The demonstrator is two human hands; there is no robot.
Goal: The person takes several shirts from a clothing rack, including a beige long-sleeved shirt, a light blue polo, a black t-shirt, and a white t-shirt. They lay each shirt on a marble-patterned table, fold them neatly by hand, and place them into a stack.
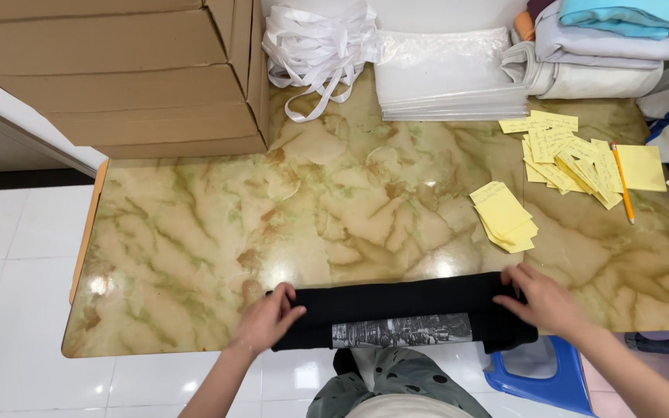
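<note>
Two hands grip a folded black garment (400,310) at the table's (195,232) near edge — left hand (266,321) on its left end, right hand (545,300) on its right.

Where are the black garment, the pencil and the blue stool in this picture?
black garment (396,306): head view, on its folded upper band.
pencil (622,183): head view, on its shaft's middle.
blue stool (551,379): head view, on its seat.

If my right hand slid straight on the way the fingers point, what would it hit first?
The right hand points left along the folded black garment, so it would likely run along that cloth toward the left hand.
</note>
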